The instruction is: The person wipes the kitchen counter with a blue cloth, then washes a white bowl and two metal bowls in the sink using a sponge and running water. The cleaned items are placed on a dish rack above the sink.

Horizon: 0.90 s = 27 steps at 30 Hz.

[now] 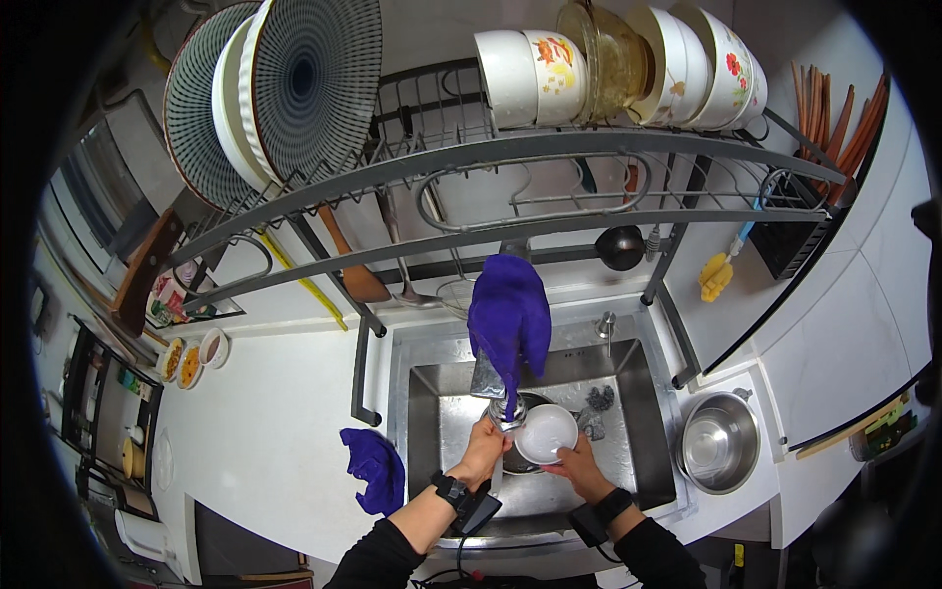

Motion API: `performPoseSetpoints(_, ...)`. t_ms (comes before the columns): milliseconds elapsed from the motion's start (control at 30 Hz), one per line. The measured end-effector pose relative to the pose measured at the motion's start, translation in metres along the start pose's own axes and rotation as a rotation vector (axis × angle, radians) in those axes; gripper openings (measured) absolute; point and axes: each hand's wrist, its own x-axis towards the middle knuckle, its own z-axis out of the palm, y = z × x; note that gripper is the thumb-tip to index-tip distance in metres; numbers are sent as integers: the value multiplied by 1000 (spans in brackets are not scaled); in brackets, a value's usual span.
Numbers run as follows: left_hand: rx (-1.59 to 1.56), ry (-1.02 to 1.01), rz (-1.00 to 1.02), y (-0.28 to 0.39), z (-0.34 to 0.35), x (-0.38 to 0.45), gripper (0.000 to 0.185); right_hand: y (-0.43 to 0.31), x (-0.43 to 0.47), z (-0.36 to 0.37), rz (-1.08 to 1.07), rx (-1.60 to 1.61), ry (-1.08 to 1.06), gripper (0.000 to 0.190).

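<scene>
My right hand (578,465) holds a small white bowl (547,434) by its lower right rim, over the stainless steel sink (456,486). Close to the bowl's left side, my left hand (486,445) is at the metal faucet head (508,414); its fingers are partly hidden, and a pale handle-like strip shows just below them. A purple cloth (509,316) drapes over the faucet. Beneath the bowl, a dark round pan or pot is mostly covered. A steel wool scourer (600,398) lies in the basin to the right.
Above the sink stands a metal dish rack (515,151) with plates (313,81) and bowls (508,77). A steel pot (720,442) sits right of the sink. Another purple cloth (374,471) lies at the sink's left edge. Small food dishes (190,364) stand farther left.
</scene>
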Motion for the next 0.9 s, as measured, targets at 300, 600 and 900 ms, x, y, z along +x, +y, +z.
performPoseSetpoints(300,116,-46,-109,9,-5,-9,22,3,6,8,17,-63,-10,53)
performPoseSetpoints(600,179,-79,4,20,3,-13,21,2,7,16,26,-61,12,56)
performPoseSetpoints(900,172,8,252,3,-14,-3,16,4,15,19,3,-84,-9,57)
